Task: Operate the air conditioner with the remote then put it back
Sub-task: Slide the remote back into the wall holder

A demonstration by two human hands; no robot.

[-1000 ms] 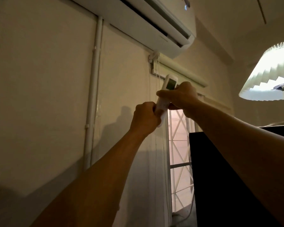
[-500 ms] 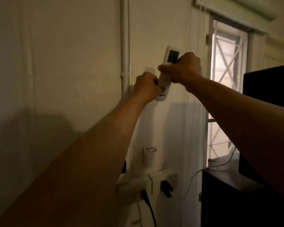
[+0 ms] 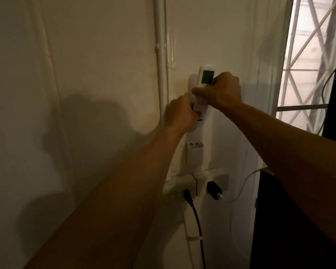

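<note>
Both my hands grip the white remote against the wall.

My right hand clamps its middle just below the screen; my left hand pinches the lower edge at 9 o'clock. A wall holder sits at 6 o'clock under the remote, apart from it, with the outlet strip lower.

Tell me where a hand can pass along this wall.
Free: bare wall left of the pipe, and the strip between remote and window. Crowded: below the remote, where holder, sockets and black cable cluster.
</note>
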